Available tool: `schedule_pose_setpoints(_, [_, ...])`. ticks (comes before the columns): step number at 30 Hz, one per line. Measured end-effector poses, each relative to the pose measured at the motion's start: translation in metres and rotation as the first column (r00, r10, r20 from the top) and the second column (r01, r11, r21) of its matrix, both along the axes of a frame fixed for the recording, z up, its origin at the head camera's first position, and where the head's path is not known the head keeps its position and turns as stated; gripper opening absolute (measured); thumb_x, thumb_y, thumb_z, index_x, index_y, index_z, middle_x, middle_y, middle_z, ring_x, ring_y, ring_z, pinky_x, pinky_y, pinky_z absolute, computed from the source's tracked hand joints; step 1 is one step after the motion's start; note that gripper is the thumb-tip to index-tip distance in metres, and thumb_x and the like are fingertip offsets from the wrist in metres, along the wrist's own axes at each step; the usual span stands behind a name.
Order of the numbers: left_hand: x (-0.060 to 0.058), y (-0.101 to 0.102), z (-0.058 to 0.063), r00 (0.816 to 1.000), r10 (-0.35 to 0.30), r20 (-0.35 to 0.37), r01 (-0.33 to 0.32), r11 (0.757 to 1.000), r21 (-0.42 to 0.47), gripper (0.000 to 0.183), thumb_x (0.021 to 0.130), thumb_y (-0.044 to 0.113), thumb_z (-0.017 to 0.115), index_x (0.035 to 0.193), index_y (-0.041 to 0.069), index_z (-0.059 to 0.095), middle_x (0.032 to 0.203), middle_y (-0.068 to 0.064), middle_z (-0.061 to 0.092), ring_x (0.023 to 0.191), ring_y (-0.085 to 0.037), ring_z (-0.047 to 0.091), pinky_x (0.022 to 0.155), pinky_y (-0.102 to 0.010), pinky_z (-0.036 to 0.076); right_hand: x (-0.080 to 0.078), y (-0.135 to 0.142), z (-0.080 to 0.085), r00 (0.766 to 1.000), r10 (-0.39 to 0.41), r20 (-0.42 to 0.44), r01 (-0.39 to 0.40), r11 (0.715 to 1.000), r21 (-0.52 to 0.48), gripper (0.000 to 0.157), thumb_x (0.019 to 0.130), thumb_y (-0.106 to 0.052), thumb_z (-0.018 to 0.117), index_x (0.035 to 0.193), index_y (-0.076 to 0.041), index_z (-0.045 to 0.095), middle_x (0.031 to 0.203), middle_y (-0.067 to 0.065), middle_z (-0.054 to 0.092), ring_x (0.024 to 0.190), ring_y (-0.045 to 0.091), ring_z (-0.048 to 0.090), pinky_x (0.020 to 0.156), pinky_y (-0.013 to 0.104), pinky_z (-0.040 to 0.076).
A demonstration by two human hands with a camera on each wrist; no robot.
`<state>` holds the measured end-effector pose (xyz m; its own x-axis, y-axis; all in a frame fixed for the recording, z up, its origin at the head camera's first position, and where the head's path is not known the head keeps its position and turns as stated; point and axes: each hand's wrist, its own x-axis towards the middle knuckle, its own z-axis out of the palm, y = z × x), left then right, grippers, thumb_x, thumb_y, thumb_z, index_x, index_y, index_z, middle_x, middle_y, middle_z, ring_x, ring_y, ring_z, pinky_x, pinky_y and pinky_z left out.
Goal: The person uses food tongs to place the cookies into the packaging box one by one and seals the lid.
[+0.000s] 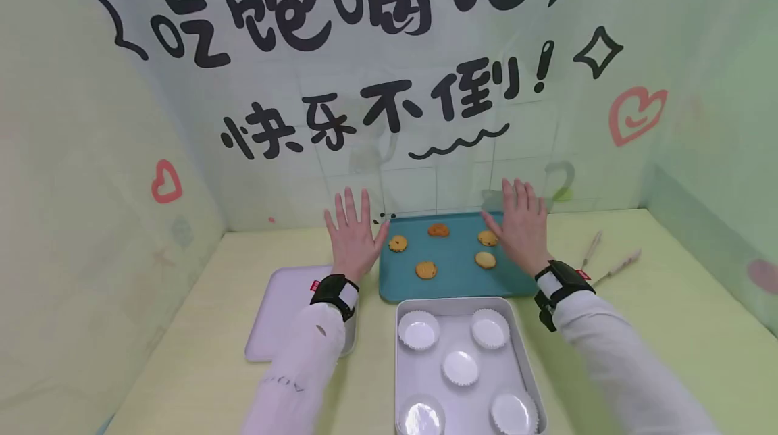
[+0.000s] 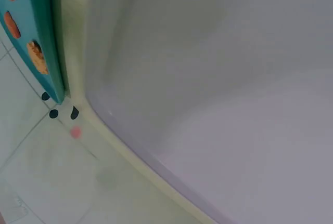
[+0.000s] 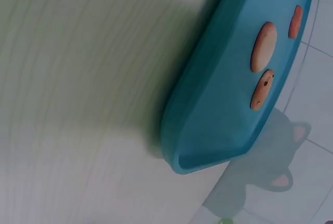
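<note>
My left hand [image 1: 354, 239] is held up with its fingers straight and spread, at the left end of a teal tray [image 1: 452, 283]. On the opposite side, my right hand [image 1: 524, 229] is also raised, fingers straight, over the tray's right part. Neither hand holds anything. Several cookies lie apart on the teal tray, among them a ring-shaped cookie [image 1: 398, 243], a ridged cookie [image 1: 426, 269] and a plain oval cookie [image 1: 485, 260]. The right wrist view shows a cookie with dark chips [image 3: 261, 90].
Nearer to me stands a pale lilac rectangular pan [image 1: 452, 404] with several white fluted cups, one cup [image 1: 460, 368] at its middle. A flat lilac container [image 1: 282, 313] lies partly under my left forearm. Two slim tools [image 1: 620, 265] lie right of the teal tray. A printed wall sheet [image 1: 401, 185] rises behind.
</note>
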<state>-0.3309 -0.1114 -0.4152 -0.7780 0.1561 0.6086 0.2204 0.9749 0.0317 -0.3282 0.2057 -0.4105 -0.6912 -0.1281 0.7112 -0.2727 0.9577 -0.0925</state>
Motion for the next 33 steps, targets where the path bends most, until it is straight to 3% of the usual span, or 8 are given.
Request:
schedule_pose_setpoints(7, [0.023,-0.001,0.012,0.992,-0.063,0.105,0.052,0.994,0.099,0.069,0.095,0.048,0.038,0.141,-0.003,0.031,0.135,-0.029,0.034,0.121,-0.042,0.035,0.086,-0.049,0.043,0.011,0.018,0.005,0.986,-0.091,0.138,0.113,0.980,-0.164,0.073,0.089,-0.038,0.057,0.134,0.014,0.031,0.130,0.035,0.037,0.121,0.049,0.032,0.094,0.060,0.029])
schedule_pose_setpoints(12, [0.048,-0.002,0.018,0.972,-0.112,0.207,0.071,0.978,0.198,0.063,0.097,0.046,0.038,0.136,-0.003,0.037,0.131,-0.027,0.038,0.116,-0.039,0.039,0.078,-0.048,0.046,0.021,0.045,0.001,0.935,-0.195,0.295,0.259,0.945,-0.198,0.076,0.091,-0.038,0.053,0.131,0.022,0.028,0.127,0.041,0.033,0.120,0.053,0.028,0.092,0.063,0.029])
schedule_pose_setpoints(16, [0.068,0.004,0.021,0.956,-0.148,0.252,0.094,0.972,0.215,0.063,0.098,0.045,0.038,0.134,-0.006,0.039,0.129,-0.028,0.040,0.116,-0.040,0.040,0.076,-0.048,0.048,0.032,0.074,-0.003,0.837,-0.267,0.478,0.388,0.905,-0.174,0.084,0.094,-0.040,0.047,0.131,0.028,0.015,0.129,0.049,0.021,0.122,0.060,0.019,0.092,0.067,0.024])
schedule_pose_setpoints(22, [0.102,0.020,0.019,0.928,-0.264,0.262,0.197,0.947,0.255,0.063,0.098,0.042,0.040,0.130,-0.011,0.042,0.123,-0.028,0.045,0.111,-0.040,0.045,0.074,-0.045,0.050,0.045,0.102,-0.008,0.639,-0.307,0.705,0.515,0.852,-0.096,0.094,0.096,-0.045,0.040,0.129,0.033,-0.003,0.132,0.054,0.002,0.123,0.064,0.007,0.096,0.067,0.018])
schedule_pose_setpoints(24, [0.114,0.025,0.016,0.918,-0.291,0.269,0.221,0.940,0.262,0.063,0.097,0.042,0.040,0.129,-0.012,0.042,0.121,-0.028,0.046,0.109,-0.040,0.046,0.074,-0.044,0.050,0.047,0.107,-0.011,0.586,-0.289,0.757,0.531,0.843,-0.089,0.097,0.096,-0.046,0.038,0.128,0.032,-0.009,0.131,0.055,-0.004,0.123,0.065,0.004,0.097,0.066,0.019])
schedule_pose_setpoints(28, [0.137,0.031,0.007,0.893,-0.315,0.322,0.231,0.934,0.273,0.063,0.098,0.041,0.039,0.129,-0.014,0.040,0.116,-0.026,0.048,0.102,-0.036,0.048,0.070,-0.041,0.050,0.047,0.113,-0.018,0.516,-0.260,0.816,0.578,0.808,-0.109,0.102,0.094,-0.049,0.038,0.127,0.029,-0.018,0.133,0.053,-0.012,0.125,0.062,0.000,0.098,0.064,0.019])
schedule_pose_setpoints(33, [0.159,0.037,-0.002,0.854,-0.316,0.415,0.186,0.928,0.323,0.065,0.099,0.042,0.037,0.131,-0.015,0.037,0.108,-0.023,0.047,0.090,-0.031,0.053,0.062,-0.040,0.050,0.047,0.117,-0.026,0.469,-0.252,0.846,0.628,0.769,-0.119,0.103,0.093,-0.049,0.039,0.127,0.029,-0.020,0.133,0.053,-0.009,0.125,0.061,0.006,0.095,0.063,0.023])
